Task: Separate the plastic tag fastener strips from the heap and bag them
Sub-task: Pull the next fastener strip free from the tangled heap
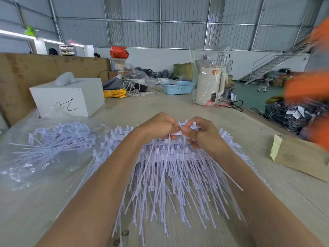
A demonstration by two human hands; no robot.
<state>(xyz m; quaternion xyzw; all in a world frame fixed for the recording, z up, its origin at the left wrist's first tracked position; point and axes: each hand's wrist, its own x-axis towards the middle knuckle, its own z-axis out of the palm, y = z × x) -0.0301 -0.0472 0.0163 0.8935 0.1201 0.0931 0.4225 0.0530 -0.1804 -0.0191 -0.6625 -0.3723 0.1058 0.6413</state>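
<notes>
A big heap of white plastic tag fastener strips (170, 177) lies fanned out on the table in front of me, long thin tails pointing toward me. Over its far end my left hand (158, 128) and my right hand (204, 133) meet, both pinching the head of one fastener strip (179, 133) whose tail hangs down between my forearms. To the left, a clear plastic bag (32, 168) lies flat with a loose bunch of separated strips (58, 141) inside it.
A white box (71, 97) stands at the back left, a white kettle in clear wrap (208, 86) and a blue basket (178, 87) farther back. A wooden block (300, 157) lies at right. A blurred orange-sleeved person (309, 86) moves at the right edge.
</notes>
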